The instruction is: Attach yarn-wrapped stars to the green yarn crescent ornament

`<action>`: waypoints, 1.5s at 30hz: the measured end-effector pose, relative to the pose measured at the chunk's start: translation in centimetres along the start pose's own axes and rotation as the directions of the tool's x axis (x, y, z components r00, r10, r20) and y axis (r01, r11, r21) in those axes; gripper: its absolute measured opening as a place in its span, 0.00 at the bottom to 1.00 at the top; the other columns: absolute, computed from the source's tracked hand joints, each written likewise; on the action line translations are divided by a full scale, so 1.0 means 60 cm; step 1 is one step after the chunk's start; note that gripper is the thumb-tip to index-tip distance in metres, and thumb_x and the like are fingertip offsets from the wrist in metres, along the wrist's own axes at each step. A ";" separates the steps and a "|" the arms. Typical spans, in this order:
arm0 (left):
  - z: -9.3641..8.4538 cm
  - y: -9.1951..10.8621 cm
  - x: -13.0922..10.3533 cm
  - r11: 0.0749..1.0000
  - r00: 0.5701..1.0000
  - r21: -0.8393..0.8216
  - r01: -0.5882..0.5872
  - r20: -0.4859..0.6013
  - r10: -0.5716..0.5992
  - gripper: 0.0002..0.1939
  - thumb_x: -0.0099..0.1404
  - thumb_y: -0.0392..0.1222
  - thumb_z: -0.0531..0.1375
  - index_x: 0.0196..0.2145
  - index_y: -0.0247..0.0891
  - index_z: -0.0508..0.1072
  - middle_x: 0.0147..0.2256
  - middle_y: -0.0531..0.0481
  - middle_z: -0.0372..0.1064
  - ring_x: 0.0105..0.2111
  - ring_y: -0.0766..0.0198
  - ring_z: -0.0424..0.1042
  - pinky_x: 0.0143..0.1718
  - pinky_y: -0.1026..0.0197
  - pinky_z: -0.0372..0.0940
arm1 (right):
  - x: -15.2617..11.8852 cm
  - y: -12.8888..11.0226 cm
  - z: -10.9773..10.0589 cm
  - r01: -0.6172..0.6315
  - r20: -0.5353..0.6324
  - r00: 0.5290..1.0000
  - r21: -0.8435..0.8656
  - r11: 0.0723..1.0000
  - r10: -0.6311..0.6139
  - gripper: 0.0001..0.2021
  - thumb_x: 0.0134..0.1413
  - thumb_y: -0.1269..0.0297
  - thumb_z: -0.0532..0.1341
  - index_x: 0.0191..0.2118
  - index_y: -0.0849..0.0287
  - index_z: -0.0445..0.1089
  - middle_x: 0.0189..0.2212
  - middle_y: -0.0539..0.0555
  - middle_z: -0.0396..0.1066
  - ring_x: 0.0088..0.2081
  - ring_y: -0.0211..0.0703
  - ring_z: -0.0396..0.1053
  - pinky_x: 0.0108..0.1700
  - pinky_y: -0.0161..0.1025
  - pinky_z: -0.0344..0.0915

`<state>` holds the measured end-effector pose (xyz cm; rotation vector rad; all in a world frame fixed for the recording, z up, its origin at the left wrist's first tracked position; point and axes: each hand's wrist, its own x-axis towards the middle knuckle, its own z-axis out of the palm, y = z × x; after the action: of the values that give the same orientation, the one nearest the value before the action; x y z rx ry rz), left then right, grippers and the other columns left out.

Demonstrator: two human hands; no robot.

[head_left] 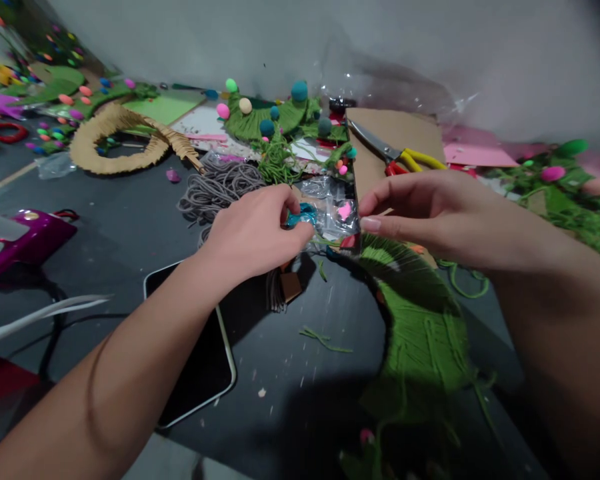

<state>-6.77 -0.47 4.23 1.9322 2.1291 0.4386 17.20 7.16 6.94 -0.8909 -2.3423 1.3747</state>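
Note:
My left hand [257,230] reaches over the small open box, its fingers curled and its thumb close to a shiny teal packet [303,215]. The teal packet shows between finger and thumb; the other fingertips are hidden. At the box's right side, my right hand [425,207] has thumb and forefinger closed on the box [359,230] edge. Clear plastic bags [325,190] fill the box, one with a pink piece [344,211]. Below my right hand lies a curved form wrapped in green yarn [425,333], with loose yarn ends trailing.
Scissors [380,147] lie on brown cardboard [400,123] behind the box. Grey cord [225,183] is heaped behind my left hand. A phone [195,373] lies under my left forearm. A tan wrapped ring [95,140] and a purple tool [35,243] are on the left.

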 end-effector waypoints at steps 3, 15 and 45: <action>0.001 -0.001 -0.001 0.998 0.999 -0.060 -0.034 -0.042 0.032 0.09 0.63 0.45 0.61 0.41 0.44 0.75 0.39 0.47 0.77 0.34 0.55 0.71 0.32 0.54 0.59 | 0.001 -0.001 0.000 0.002 -0.046 0.999 -0.074 0.997 -0.006 0.21 0.59 0.42 0.70 0.37 0.58 0.76 0.30 0.52 0.75 0.30 0.38 0.68 0.30 0.38 0.61; 0.016 0.010 -0.010 0.894 0.910 -0.171 -0.413 -0.032 0.414 0.08 0.65 0.36 0.57 0.39 0.40 0.76 0.38 0.49 0.74 0.40 0.58 0.73 0.42 0.56 0.65 | 0.003 0.019 0.013 0.201 0.026 0.977 -0.415 0.887 -0.210 0.15 0.61 0.53 0.67 0.47 0.56 0.81 0.45 0.57 0.79 0.42 0.46 0.75 0.44 0.44 0.69; 0.035 0.014 -0.012 0.879 0.885 -0.138 -0.457 0.034 0.465 0.09 0.69 0.40 0.59 0.44 0.39 0.77 0.40 0.47 0.72 0.39 0.58 0.72 0.37 0.56 0.62 | 0.008 0.023 0.016 0.172 0.050 0.985 -0.465 0.869 -0.168 0.09 0.65 0.60 0.62 0.41 0.56 0.79 0.36 0.53 0.80 0.37 0.43 0.75 0.40 0.41 0.68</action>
<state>-5.16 -1.00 2.56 2.3360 1.5403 0.5674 16.86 7.30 5.22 -0.7657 -2.7377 0.7501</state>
